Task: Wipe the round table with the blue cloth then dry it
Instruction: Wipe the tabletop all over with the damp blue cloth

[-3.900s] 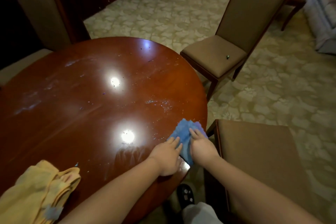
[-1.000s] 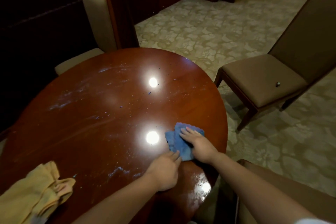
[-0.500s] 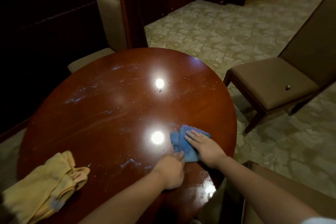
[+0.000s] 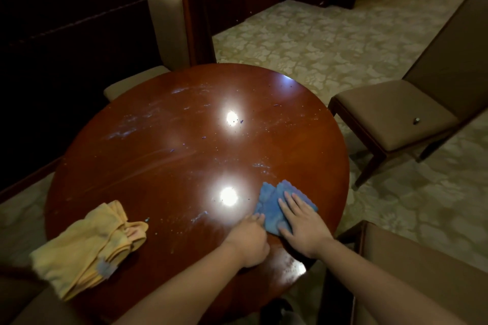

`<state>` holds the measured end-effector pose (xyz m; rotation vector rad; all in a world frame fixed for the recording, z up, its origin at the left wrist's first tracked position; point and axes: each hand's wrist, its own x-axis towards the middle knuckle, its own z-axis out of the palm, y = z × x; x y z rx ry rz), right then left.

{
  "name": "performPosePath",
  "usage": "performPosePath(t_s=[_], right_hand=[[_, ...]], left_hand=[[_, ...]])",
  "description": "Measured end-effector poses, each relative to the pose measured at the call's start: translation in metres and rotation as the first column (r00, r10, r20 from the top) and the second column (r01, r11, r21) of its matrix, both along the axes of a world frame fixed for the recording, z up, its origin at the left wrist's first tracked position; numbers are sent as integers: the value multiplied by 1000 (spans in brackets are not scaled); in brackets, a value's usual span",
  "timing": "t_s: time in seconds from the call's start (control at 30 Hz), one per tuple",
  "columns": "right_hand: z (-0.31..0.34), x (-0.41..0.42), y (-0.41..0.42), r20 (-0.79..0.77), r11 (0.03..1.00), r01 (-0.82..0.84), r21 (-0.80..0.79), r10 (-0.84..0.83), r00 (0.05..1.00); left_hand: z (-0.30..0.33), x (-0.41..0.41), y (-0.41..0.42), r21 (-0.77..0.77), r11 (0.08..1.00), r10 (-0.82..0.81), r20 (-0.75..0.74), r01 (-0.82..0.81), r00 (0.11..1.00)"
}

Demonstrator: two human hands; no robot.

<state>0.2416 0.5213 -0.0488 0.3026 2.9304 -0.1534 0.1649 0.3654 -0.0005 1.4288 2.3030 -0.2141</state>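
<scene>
Right hand (image 4: pixel 303 229) lay with fingers straight on the blue cloth (image 4: pixel 274 200) at the round bench's (image 4: pixel 158 171) near-right edge, left hand (image 4: pixel 249 239) pinching its corner; overlapping, firm strokes should clear the streaks toward the yellow cloth (image 4: pixel 87 245).

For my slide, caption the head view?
Both hands press blue cloth on smeared round table; yellow cloth waits.

— Under the right hand (image 4: pixel 303 229)?
— Blue cloth (image 4: pixel 272 203), pressed flat on the round table (image 4: pixel 171 166).
— Left hand (image 4: pixel 249 237)?
— Curled, touching the cloth's near edge.
— Further left?
— Yellow cloth (image 4: pixel 87 248), crumpled.
</scene>
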Motion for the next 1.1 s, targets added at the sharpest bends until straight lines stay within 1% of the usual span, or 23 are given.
performPosePath(t_s=[0.1, 0.13, 0.23, 0.3, 0.33, 0.4, 0.47, 0.53, 0.57, 0.6, 0.67, 0.7, 0.73, 0.8, 0.83, 0.87, 0.9, 1.0, 1.07, 1.1], right_hand=[[-18, 49, -19, 6, 992, 39, -118, -39, 999], [-21, 62, -22, 35, 988, 46, -150, -41, 999], [-27, 58, -26, 22, 989, 49, -142, -46, 999], [-30, 32, -21, 6, 999, 34, -40, -34, 999], [-27, 20, -22, 23, 1000, 7, -17, -7, 1000], [-14, 10, -26, 74, 1000, 11, -8, -10, 997], [-7, 22, -30, 90, 1000, -18, 12, 17, 996], [-15, 43, -39, 126, 997, -76, -22, 79, 989], [-23, 48, -44, 108, 995, -103, 3, 102, 989], [-27, 47, -47, 104, 996, -91, -2, 91, 990], [-21, 29, -45, 97, 999, -41, -8, 42, 994], [-20, 15, -45, 79, 999, -48, 20, 47, 996], [-20, 3, -44, 52, 991, -111, 77, 107, 993], [-11, -5, -43, 60, 976, -207, 68, 204, 977], [-9, -1, -44, 71, 982, -187, 8, 186, 980], [-8, 6, -46, 22, 980, -198, 25, 197, 980], [-11, 18, -47, 37, 976, -211, 52, 210, 977], [-26, 50, -57, 14, 977, -212, 3, 212, 977], [-25, 39, -55, 42, 975, -211, -65, 214, 976], [-22, 28, -57, 18, 977, -197, -76, 199, 980]], left_hand=[[2, 22, -16, 79, 994, -80, 27, 78, 996], [2, 32, -20, 94, 991, -101, 33, 98, 994], [0, 42, -23, 54, 996, -73, 11, 72, 997], [-1, 32, -18, 36, 999, -19, -6, 19, 1000], [-1, 25, -17, 27, 1000, 1, -14, 0, 1000], [-3, 11, -21, 18, 1000, 12, -14, -12, 1000], [-5, 7, -35, 11, 999, -33, -22, 33, 999], [-6, 16, -50, 12, 995, -101, -38, 102, 994], [-8, 23, -55, 15, 993, -113, -28, 114, 993], [-8, 29, -59, 16, 994, -104, -14, 105, 994], [-8, 27, -57, 52, 998, -41, -13, 42, 999], [-9, 23, -53, 74, 997, 7, -24, -5, 1000], [-8, 19, -51, 98, 994, 56, -26, -53, 998], [-6, 12, -52, 106, 990, 93, -22, -90, 995], [-5, 10, -56, 96, 992, 86, -12, -85, 996], [-5, 11, -62, 89, 993, 74, -1, -74, 997], [-6, 13, -69, 81, 995, 54, 1, -54, 999], [-11, 23, -85, 78, 997, 16, 24, -17, 1000], [-15, 21, -85, 72, 997, 32, 15, -33, 999], [-17, 17, -81, 90, 995, 50, -5, -50, 999]])
